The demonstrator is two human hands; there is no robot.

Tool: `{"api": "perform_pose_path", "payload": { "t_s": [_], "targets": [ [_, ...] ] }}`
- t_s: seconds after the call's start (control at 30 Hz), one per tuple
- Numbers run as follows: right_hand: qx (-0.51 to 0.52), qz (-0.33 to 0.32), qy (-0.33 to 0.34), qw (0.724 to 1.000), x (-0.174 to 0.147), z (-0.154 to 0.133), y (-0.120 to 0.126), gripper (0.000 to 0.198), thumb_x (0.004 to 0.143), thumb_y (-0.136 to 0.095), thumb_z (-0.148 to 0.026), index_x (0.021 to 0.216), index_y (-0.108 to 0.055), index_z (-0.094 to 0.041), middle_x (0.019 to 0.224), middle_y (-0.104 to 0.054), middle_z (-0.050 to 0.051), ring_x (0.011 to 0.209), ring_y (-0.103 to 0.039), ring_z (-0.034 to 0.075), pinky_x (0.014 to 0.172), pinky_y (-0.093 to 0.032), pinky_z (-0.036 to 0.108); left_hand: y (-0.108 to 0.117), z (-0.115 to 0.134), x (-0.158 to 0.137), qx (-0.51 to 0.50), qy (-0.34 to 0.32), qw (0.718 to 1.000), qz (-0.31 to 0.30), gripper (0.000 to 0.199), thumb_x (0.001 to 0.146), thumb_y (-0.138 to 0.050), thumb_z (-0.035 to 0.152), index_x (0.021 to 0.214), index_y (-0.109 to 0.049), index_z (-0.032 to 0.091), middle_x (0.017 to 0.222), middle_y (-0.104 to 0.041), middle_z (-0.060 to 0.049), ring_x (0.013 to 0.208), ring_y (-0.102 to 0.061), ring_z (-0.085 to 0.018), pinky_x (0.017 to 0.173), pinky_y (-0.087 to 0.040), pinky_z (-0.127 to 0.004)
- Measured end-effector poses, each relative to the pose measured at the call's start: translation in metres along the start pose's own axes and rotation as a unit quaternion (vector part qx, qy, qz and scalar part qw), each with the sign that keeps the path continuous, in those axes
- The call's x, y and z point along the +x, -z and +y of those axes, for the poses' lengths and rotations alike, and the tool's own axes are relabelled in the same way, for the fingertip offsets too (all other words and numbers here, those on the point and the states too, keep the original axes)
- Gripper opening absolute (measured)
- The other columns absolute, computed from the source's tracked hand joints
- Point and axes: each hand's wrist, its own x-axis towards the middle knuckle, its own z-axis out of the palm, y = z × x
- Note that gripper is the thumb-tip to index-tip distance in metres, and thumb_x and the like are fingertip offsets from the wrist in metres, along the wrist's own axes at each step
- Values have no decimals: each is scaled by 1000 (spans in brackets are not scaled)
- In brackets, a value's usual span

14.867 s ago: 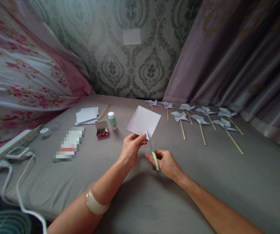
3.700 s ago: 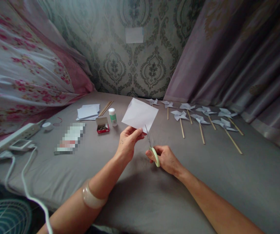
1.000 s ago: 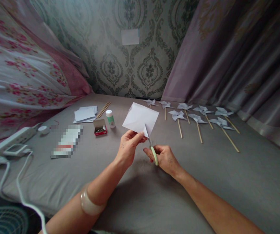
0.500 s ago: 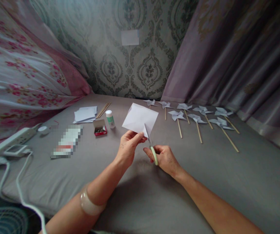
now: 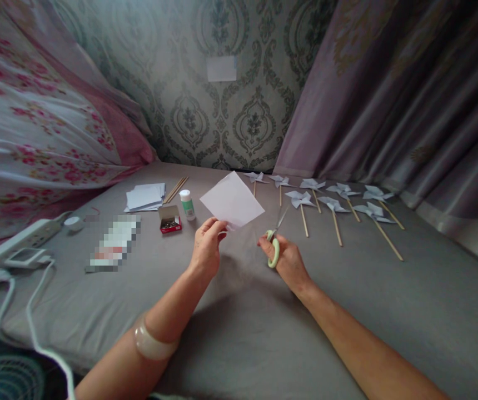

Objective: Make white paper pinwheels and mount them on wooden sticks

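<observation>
A white square sheet of paper is pinched at its near edge by my left hand, which is closed on it. My right hand has its fingers in the pale green handles of a pair of scissors. The blades point up and away, apart from the paper and to its right. Whether the blades are fully together is hard to make out. Beyond my left hand stand a glue bottle with a white cap and a small open red box of little metal pieces.
Several paper pinwheels on sticks lie at the right. A stack of white paper and some loose wooden sticks lie at the back left. A power strip with white cables runs along the left edge.
The scissors have come out of the paper and moved right with my right hand. My left hand has shifted slightly left, and the paper has turned a little.
</observation>
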Motion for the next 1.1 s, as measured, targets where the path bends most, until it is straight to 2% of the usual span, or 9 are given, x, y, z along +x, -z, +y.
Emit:
{"api": "perform_pose_path", "payload": {
  "t_s": [0.13,0.23,0.33,0.5,0.77,0.93,1.1],
  "targets": [
    [65,47,-35,996,16,8,12,46,62,-72,-57,81,-69,-15,60,-54,-2,55,-43,10,51,-34,24,0,-5,-2,56,15,998,-38,11,55,-65,24,60,-58,17,59,-56,4,59,-49,-9,61,-38,-21],
    [105,43,-33,993,22,17,19,41,65,-72,-56,69,-67,-16,57,-52,-3,54,-40,9,51,-32,24,0,-9,-3,101,7,993,-53,11,57,-63,25,63,-61,17,59,-56,4,57,-46,-9,59,-35,-22],
    [130,38,-19,991,25,19,22,38,68,-71,-54,66,-63,-16,55,-48,-4,53,-39,9,51,-30,24,0,-10,-3,124,4,991,-58,15,58,-62,26,69,-64,16,62,-60,3,61,-49,-10,60,-35,-22],
    [154,28,-28,987,22,15,18,36,61,-76,-47,60,-54,-18,52,-40,-8,50,-32,7,49,-25,24,-1,-9,-5,133,29,989,-64,22,58,-63,29,75,-67,16,62,-61,2,59,-50,-12,57,-34,-23],
    [100,32,-24,994,18,12,14,36,56,-72,-48,55,-48,-20,50,-41,-7,49,-34,8,48,-27,24,3,-12,0,117,24,991,-65,25,58,-69,32,78,-70,17,73,-67,-2,68,-55,-14,66,-39,-24],
    [65,59,4,996,16,10,13,36,61,-67,-49,56,-46,-20,50,-39,-7,50,-32,8,47,-27,23,4,-12,0,67,73,993,-70,33,55,-79,37,80,-71,18,81,-70,-4,70,-58,-13,65,-40,-23],
    [68,86,19,994,16,10,13,36,64,-67,-48,57,-45,-20,51,-39,-6,49,-33,8,47,-29,23,0,-14,-5,53,104,988,-99,36,53,-83,38,77,-70,16,80,-69,-5,68,-58,-12,64,-40,-23]
  ]
}}
